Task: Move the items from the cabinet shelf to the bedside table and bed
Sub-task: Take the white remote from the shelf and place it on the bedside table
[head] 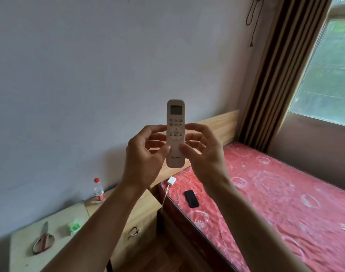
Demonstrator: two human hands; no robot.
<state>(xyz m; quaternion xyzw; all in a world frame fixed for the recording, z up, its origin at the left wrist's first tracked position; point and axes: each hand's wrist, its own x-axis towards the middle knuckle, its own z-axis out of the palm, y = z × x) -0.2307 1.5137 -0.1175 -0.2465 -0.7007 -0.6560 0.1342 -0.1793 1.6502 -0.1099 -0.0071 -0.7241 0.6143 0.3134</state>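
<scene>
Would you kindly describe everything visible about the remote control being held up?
The remote control is a slim, cream-white plastic bar with rounded ends, held upright in mid-air before the wall. A small grey screen sits on top, rows of little buttons and a round pad below, faint lettering near the bottom. The left hand and right hand pinch its lower half.

Striped curtain (281,65) beside window (328,75); cord (253,22) on wall.

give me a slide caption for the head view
Both hands, left and right, hold a white remote control upright above the bedside table and red bed.
</scene>
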